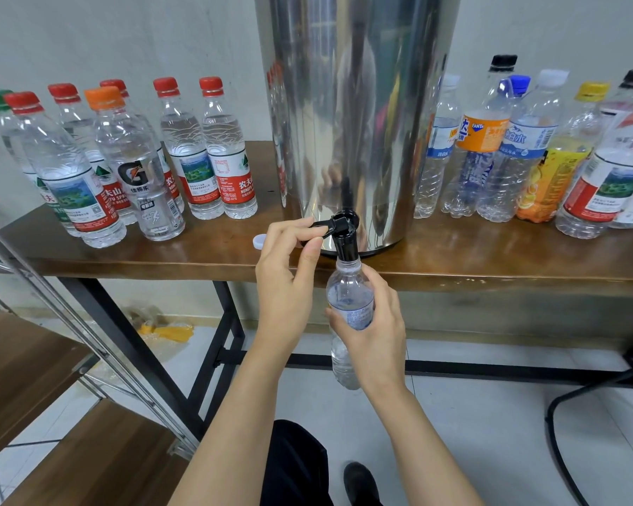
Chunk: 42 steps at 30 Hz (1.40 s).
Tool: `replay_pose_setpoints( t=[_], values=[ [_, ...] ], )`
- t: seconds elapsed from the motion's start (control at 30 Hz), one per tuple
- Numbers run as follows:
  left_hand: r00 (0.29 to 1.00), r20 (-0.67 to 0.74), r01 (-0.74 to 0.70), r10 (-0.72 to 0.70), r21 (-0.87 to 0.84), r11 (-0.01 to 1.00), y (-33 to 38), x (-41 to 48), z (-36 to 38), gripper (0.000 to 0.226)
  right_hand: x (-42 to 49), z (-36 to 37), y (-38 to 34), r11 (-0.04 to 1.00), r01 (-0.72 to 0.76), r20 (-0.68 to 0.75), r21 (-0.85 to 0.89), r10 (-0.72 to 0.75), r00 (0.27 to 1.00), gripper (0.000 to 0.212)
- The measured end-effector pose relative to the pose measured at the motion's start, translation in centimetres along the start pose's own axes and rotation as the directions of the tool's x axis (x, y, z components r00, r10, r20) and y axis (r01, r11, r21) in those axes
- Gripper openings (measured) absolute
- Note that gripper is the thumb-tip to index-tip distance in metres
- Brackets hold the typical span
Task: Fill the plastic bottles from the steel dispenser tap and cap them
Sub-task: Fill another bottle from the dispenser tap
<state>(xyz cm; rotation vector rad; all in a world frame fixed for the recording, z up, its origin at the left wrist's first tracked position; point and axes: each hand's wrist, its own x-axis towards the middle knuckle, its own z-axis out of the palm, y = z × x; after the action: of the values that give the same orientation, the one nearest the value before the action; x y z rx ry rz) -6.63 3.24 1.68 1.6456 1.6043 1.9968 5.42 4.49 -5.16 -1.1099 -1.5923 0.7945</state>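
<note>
A brown wooden surface (pixel 490 250) on a black metal frame stands against a pale wall, over a white tiled floor. The tall, mirror-bright steel dispenser (pixel 355 104) sits at the middle of the surface, its black plastic tap (pixel 342 230) overhanging the front edge. Toward the left end stand seven capped clear bottles (pixel 125 158) holding water: five red caps, one orange, one green (partly hidden). Toward the right end stand about seven capped bottles (pixel 527 151) with mixed labels and white, blue, black and yellow caps. One loose white cap (pixel 259 241) lies near the front edge, left of the tap. The left hand (pixel 289 272) pinches the tap lever between its fingers. The right hand (pixel 375 323) is clenched around an uncapped clear ribbed bottle (pixel 349 294), mouth touching the spout, below the front edge.
</note>
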Motion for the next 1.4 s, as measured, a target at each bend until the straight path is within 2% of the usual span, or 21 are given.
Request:
replay_pose_setpoints(
  t=[1.4],
  values=[
    [1.0,0.009,0.018,-0.018,-0.008,1.0,0.0,-0.14,-0.08,0.018,0.11,0.14,0.25,1.0,-0.01,0.005,0.028,0.01,1.0,0.072]
  ],
)
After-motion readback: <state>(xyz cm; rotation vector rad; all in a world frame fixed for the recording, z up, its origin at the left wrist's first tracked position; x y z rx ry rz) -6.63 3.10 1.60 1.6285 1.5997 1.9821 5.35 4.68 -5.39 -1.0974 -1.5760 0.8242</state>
